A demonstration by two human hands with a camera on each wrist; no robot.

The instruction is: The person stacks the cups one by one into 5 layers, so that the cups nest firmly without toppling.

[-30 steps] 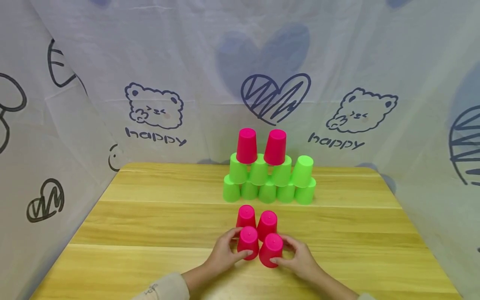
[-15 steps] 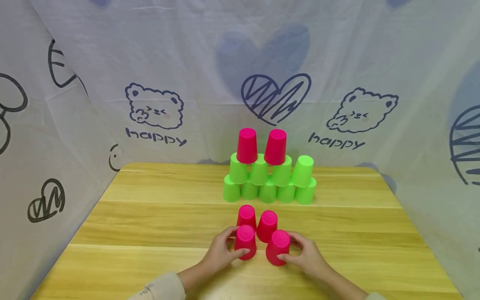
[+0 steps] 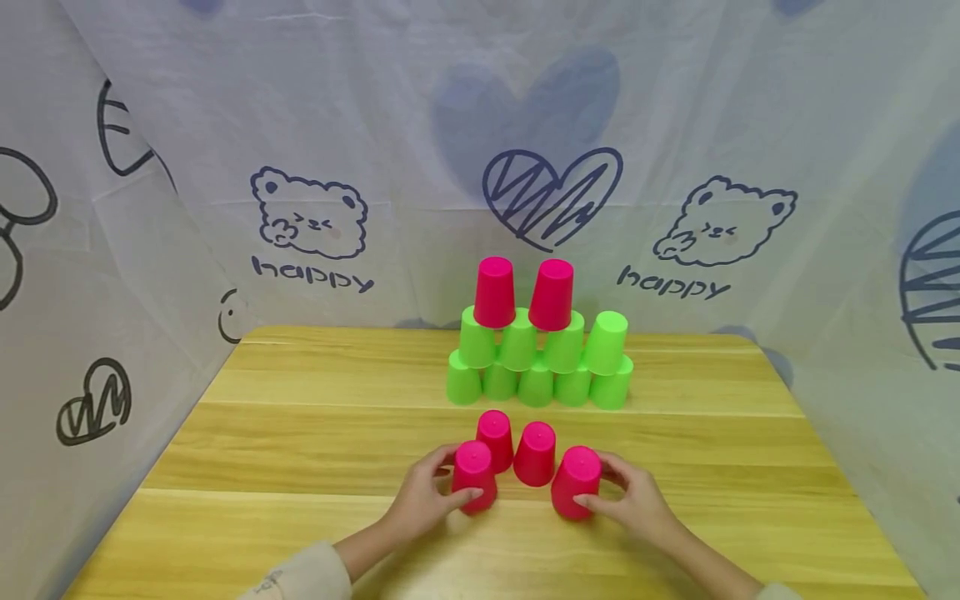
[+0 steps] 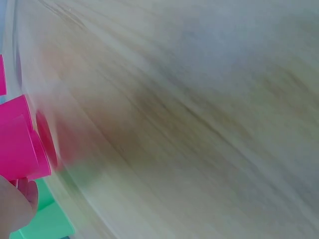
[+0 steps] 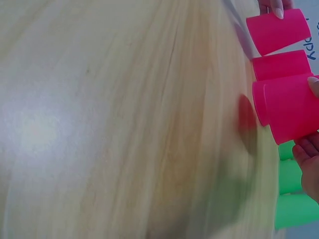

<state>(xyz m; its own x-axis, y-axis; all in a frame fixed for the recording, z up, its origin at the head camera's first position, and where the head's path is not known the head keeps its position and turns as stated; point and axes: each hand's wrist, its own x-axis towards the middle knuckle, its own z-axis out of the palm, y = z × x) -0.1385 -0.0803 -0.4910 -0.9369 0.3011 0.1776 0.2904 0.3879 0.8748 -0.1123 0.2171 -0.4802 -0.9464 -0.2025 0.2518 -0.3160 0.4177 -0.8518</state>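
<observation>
In the head view my left hand [image 3: 422, 498] grips an upside-down pink cup [image 3: 474, 478], thumb across its front and fingers around the far side. Opposite it, my right hand [image 3: 637, 500] holds a second pink cup [image 3: 577, 485] in the same manner. Between and slightly behind these, two more upside-down pink cups, a left one [image 3: 495, 440] and a right one [image 3: 535, 455], stand on the table. The right wrist view shows the right hand [image 5: 310, 167] around its pink cup [image 5: 291, 109]. At the left wrist view's edge, part of the left hand [image 4: 17, 209] meets a pink cup [image 4: 17, 149].
Behind stands a wall of upside-down green cups [image 3: 536, 385] in two rows. Two pink cups, one left [image 3: 494, 292] and one right [image 3: 551, 294], sit on top of it. The wooden table [image 3: 315, 433] meets a printed cloth [image 3: 420, 150] at its back.
The two held pink cups have moved apart, the left one leftward and the right one rightward, both slightly farther from me. The other cups have kept their places.
</observation>
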